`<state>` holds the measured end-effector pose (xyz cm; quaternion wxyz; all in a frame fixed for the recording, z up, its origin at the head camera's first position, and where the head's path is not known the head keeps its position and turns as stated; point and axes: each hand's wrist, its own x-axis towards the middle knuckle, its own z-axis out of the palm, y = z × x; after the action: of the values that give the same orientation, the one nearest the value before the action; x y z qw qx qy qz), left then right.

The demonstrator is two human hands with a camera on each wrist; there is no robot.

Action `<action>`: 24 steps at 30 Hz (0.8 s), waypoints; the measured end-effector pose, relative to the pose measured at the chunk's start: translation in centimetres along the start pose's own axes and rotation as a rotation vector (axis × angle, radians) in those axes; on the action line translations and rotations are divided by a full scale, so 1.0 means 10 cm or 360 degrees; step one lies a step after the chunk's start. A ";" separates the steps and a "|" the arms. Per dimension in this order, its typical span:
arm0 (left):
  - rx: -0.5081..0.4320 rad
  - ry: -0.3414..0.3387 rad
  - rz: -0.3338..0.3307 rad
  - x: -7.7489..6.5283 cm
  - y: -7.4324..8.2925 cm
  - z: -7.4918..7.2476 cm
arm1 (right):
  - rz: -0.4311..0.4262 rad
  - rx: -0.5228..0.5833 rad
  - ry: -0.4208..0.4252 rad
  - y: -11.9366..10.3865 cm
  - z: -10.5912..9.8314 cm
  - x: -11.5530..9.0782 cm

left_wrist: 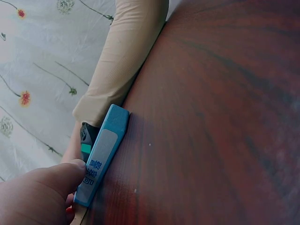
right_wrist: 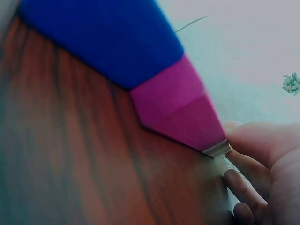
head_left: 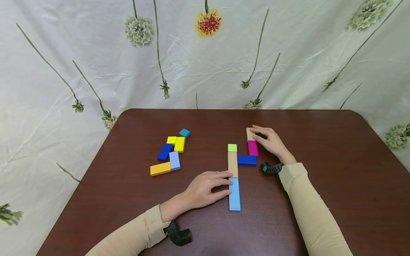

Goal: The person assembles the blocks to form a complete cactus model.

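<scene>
A light blue block (head_left: 234, 199), a plain wooden block (head_left: 232, 163) and a small green block (head_left: 232, 147) stand end to end in a column. My left hand (head_left: 205, 188) has its fingers extended against the left side of the column, touching the light blue and wooden blocks. From the column a dark blue block (head_left: 246, 160) runs right, and a magenta block (head_left: 252, 148) extends up from its far side. Beyond it lies a second wooden block (head_left: 250, 134), which my right hand (head_left: 270, 142) pinches between thumb and fingers. In the right wrist view, the magenta block (right_wrist: 178, 103) hides most of that wooden block.
Left of the column lies a loose group: a teal block (head_left: 184, 133), yellow blocks (head_left: 179, 144), a dark blue block (head_left: 164, 152), a periwinkle block (head_left: 174, 160) and an orange-yellow block (head_left: 160, 169). The brown table (head_left: 301, 124) ends at a flower-patterned cloth (head_left: 217, 78).
</scene>
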<state>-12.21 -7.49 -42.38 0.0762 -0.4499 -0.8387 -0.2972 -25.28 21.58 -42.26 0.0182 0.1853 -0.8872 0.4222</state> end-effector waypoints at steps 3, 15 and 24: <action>0.0006 -0.0004 -0.0002 0.00 0.00 -0.01 | 0.0014 -0.0005 0.0007 0.00 0.00 0.00; 0.0005 0.0017 0.0021 0.00 -0.01 -0.01 | 0.0091 0.0069 0.0072 -0.04 0.00 -0.03; -0.0015 0.0002 -0.0014 -0.02 0.01 0.00 | 0.0166 0.0190 0.0596 -0.11 0.11 -0.20</action>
<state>-12.02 -7.60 -42.44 0.0732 -0.4464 -0.8392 -0.3018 -22.91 20.73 -42.47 0.1498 0.0581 -0.8501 0.5015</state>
